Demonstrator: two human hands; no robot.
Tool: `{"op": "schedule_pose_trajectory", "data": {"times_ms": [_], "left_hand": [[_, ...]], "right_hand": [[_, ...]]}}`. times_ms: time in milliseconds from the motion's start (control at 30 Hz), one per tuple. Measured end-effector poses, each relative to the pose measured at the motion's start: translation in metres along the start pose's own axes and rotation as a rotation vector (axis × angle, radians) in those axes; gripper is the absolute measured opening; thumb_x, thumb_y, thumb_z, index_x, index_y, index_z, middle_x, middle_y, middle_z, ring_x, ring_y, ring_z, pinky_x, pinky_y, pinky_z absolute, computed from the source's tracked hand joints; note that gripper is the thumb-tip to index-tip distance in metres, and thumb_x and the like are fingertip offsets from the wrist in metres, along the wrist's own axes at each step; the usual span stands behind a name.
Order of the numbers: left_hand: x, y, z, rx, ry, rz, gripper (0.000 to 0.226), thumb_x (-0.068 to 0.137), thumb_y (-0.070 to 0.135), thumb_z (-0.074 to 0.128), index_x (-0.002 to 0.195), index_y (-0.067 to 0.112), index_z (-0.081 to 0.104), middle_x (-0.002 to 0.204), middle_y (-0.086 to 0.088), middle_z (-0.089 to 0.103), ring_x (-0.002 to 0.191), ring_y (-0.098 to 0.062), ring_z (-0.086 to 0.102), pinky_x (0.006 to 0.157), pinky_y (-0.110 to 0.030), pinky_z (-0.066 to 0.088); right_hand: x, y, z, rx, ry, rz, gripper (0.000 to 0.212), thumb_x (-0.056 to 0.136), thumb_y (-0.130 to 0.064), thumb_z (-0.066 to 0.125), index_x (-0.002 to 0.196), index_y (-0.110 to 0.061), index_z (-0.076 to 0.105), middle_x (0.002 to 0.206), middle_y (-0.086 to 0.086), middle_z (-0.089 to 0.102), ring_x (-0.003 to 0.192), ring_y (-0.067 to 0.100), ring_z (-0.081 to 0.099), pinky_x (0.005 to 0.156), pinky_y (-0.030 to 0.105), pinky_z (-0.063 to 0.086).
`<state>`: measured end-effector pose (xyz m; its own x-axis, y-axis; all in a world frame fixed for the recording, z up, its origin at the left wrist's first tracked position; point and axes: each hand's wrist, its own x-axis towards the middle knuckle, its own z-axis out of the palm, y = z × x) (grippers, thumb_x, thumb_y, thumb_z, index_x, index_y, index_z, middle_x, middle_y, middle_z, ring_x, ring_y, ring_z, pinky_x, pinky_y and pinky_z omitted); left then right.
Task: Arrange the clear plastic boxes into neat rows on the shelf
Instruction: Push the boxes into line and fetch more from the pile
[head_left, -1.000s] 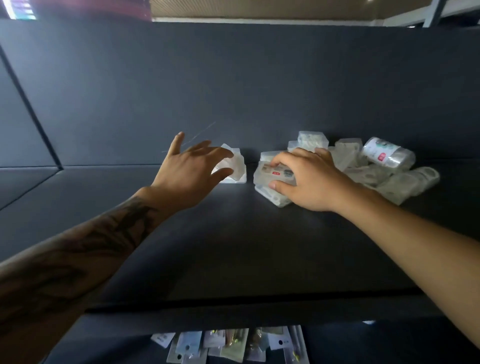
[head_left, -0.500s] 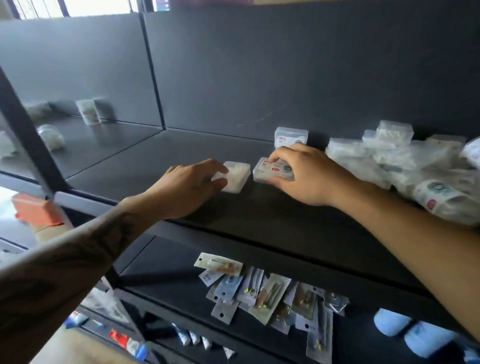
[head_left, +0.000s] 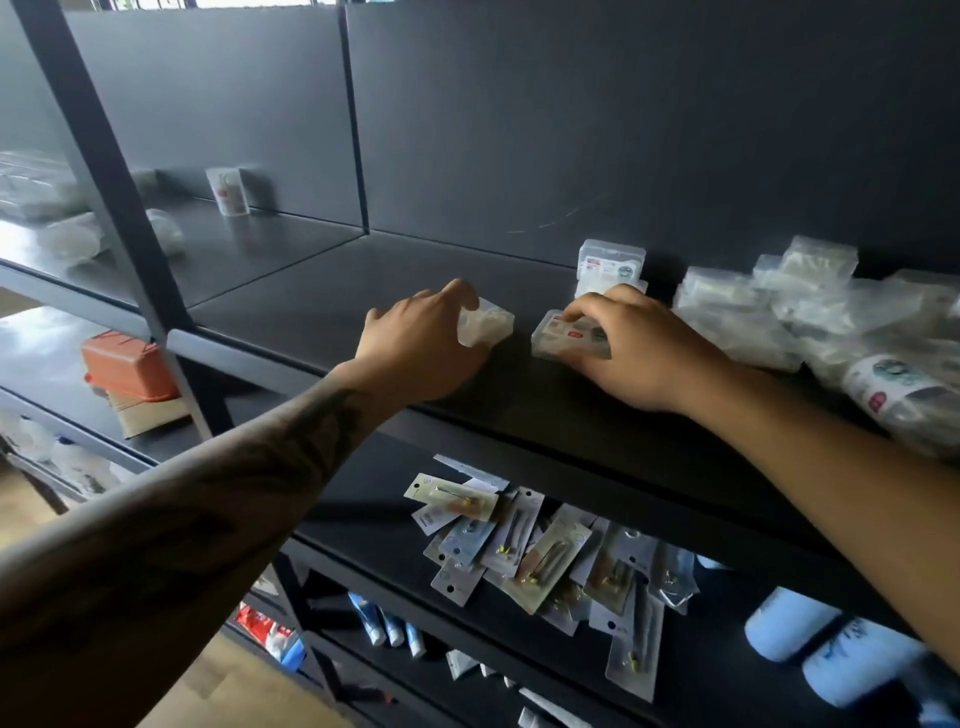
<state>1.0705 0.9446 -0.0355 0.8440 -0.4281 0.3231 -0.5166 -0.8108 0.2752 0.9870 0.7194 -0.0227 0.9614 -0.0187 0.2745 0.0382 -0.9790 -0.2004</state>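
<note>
On the dark shelf (head_left: 322, 312) my left hand (head_left: 415, 343) grips a small clear plastic box (head_left: 488, 325) that lies flat near the front. Just to its right, my right hand (head_left: 634, 353) holds a second clear box with a red label (head_left: 563, 338), also flat on the shelf. A third clear box (head_left: 612, 262) stands upright behind my right hand, against the back panel. A loose heap of clear boxes and packets (head_left: 769, 312) lies at the right, with a clear labelled cylinder (head_left: 904, 400) at its front.
A dark upright post (head_left: 119, 208) divides the shelf from a left bay holding a small clear container (head_left: 228, 192). The lower shelf carries several carded packets (head_left: 540, 551) and blue rolls (head_left: 810, 639). An orange box (head_left: 130, 366) sits at lower left.
Both boxes have come forward and left, away from the heap, and now lie flat side by side. The view has swung left and down, showing the lower shelves.
</note>
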Motion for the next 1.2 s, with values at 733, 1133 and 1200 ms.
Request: {"op": "schedule_pose_trajectory", "data": {"times_ms": [733, 1133, 1200], "left_hand": [[-0.202, -0.344, -0.156, 0.139, 0.235, -0.246, 0.047, 0.092, 0.050, 0.068, 0.135, 0.035, 0.058, 0.140, 0.000, 0.062, 0.125, -0.028, 0.057, 0.106, -0.048, 0.037], [-0.308, -0.514, -0.218, 0.164, 0.259, -0.490, 0.046, 0.094, 0.050, 0.066, 0.135, 0.030, 0.060, 0.133, -0.004, 0.065, 0.119, -0.028, 0.059, 0.103, -0.048, 0.041], [-0.321, -0.537, -0.224, 0.162, 0.267, -0.537, 0.046, 0.094, 0.049, 0.065, 0.135, 0.030, 0.060, 0.133, -0.005, 0.064, 0.120, -0.028, 0.058, 0.103, -0.048, 0.042]], "right_hand": [[0.084, -0.389, 0.103, 0.094, -0.046, -0.435, 0.044, 0.094, -0.051, 0.065, 0.133, -0.035, 0.055, 0.129, 0.000, 0.053, 0.115, 0.027, 0.057, 0.099, 0.043, 0.048], [0.122, -0.599, 0.195, 0.200, -0.094, -0.652, 0.046, 0.092, -0.045, 0.070, 0.131, -0.023, 0.061, 0.126, 0.012, 0.058, 0.110, 0.034, 0.063, 0.098, 0.045, 0.052], [0.131, -0.627, 0.209, 0.179, -0.106, -0.691, 0.044, 0.092, -0.045, 0.069, 0.130, -0.023, 0.061, 0.125, 0.013, 0.059, 0.110, 0.034, 0.063, 0.098, 0.045, 0.051]]}}
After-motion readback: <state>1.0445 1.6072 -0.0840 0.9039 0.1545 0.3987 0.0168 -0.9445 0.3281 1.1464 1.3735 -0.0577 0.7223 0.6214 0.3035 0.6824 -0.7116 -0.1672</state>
